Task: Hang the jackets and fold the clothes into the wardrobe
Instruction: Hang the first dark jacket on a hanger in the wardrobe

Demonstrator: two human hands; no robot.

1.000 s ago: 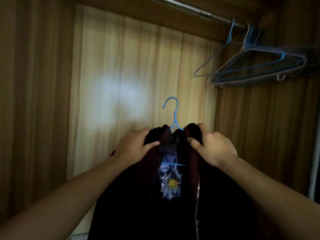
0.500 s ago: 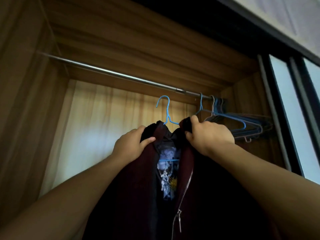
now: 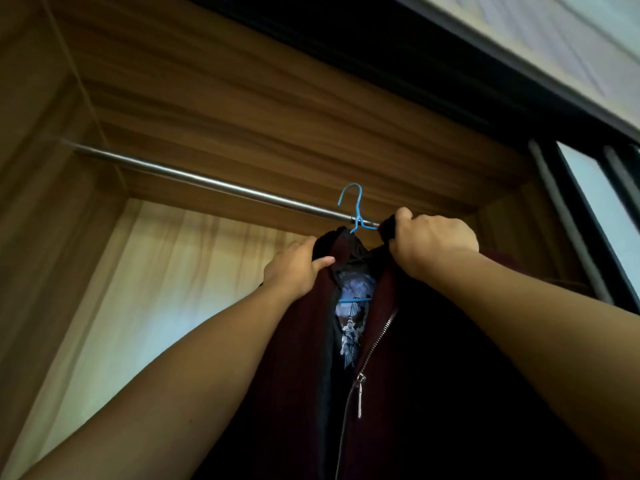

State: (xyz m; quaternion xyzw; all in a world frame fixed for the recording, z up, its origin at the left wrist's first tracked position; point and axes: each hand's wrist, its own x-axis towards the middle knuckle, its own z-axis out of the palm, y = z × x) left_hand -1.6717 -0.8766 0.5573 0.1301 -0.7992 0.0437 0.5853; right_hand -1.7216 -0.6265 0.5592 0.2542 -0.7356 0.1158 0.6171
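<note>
A dark maroon zip jacket (image 3: pixel 294 368) hangs on a blue wire hanger (image 3: pixel 354 209), with a printed dark shirt (image 3: pixel 351 317) showing inside its open front. My left hand (image 3: pixel 294 271) grips the jacket's left shoulder. Higher up, my right hand (image 3: pixel 433 240) grips the right shoulder, close to the metal rail (image 3: pixel 194 178). The hanger's hook stands up in front of the rail at rail height; whether it sits over the rail I cannot tell.
The wardrobe's wooden top panel (image 3: pixel 277 116) lies just above the rail, and its left wall (image 3: pixel 38 237) and pale back panel (image 3: pixel 166 289) enclose the space. A dark sliding-door frame (image 3: pixel 588 209) stands at the right.
Both hands have lifted the jacket and hanger upward and to the right, from below the rail to rail height. The spare hangers at the right are now hidden behind my right hand and the jacket.
</note>
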